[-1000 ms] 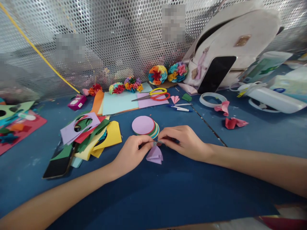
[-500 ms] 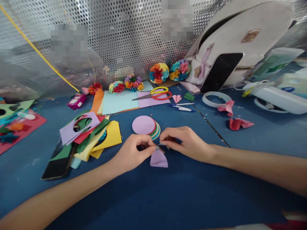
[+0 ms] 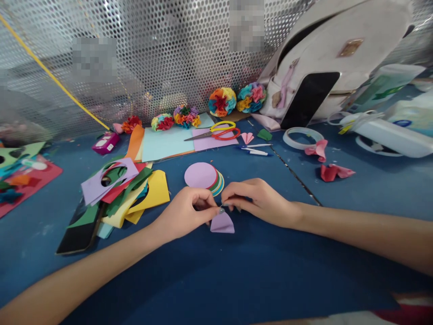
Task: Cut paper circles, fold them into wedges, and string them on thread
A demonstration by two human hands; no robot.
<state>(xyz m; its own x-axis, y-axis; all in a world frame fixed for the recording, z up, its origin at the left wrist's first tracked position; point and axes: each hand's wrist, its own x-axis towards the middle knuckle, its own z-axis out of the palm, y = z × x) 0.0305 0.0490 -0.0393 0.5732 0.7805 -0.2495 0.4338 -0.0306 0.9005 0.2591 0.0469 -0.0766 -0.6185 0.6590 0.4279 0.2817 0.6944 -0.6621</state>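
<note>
Lilac folded paper (image 3: 222, 224) shows a flatter face than a second ago, pinched in my left hand (image 3: 189, 210); work centres on its tip, where my right hand's (image 3: 262, 201) hold is unclear.

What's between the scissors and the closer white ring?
In the head view, a pink folded paper and a green paper piece lie between the scissors and the white ring; pens show just below them.
</note>
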